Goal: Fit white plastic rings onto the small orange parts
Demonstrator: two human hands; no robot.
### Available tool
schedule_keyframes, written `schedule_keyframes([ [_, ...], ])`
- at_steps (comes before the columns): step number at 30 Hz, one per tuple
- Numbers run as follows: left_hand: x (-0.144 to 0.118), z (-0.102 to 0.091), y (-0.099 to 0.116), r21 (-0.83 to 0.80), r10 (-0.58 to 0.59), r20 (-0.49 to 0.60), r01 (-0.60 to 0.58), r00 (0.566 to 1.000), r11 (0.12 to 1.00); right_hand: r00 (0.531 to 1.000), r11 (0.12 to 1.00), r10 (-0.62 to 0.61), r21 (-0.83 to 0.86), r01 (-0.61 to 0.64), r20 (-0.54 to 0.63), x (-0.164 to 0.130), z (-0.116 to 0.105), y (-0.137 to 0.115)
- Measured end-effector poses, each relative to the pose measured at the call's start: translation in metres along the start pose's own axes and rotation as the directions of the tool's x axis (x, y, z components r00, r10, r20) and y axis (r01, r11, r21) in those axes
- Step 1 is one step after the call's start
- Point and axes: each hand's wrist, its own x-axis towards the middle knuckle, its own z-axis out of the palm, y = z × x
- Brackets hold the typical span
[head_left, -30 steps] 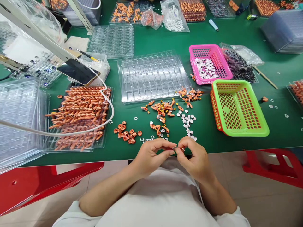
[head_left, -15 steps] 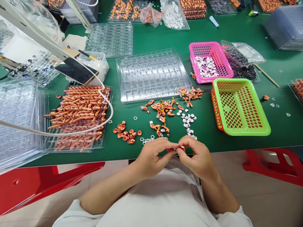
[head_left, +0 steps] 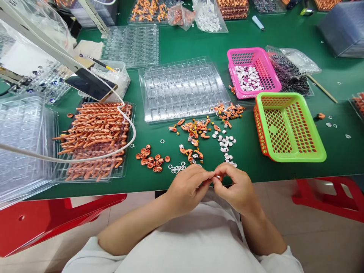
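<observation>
My left hand and my right hand meet at the table's front edge, thumbs and forefingers pinched together. Between them is a small orange part, mostly covered by the fingertips, so its exact kind does not show. Just beyond the hands lie curved orange pieces with yellow ends, white-silver discs and thin white rings. Round copper-coloured cups are gathered to the left of the rings.
A green basket stands right, beside a pink basket of white pieces. Clear moulded trays lie mid-table. Left are a tray of long orange parts, a phone and a white cable arching over. Red stools flank me.
The fingertips have closed further over the small orange part, so less of it shows. Both hands stay in nearly the same place; the loose pieces on the table look unmoved.
</observation>
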Motion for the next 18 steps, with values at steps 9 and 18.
schedule_keyframes([
  [9,0.0007,0.0048,0.0043,-0.021,-0.075,-0.029,0.074,0.997,0.997,0.999,0.999,0.044,0.028,-0.044,0.004,-0.0009,0.0024,0.0031],
  [18,0.0006,0.0004,0.0045,-0.108,-0.168,0.011,0.168,0.986,0.980,0.969,0.946,0.199,0.230,-0.230,0.148,0.0016,0.0015,0.0083],
])
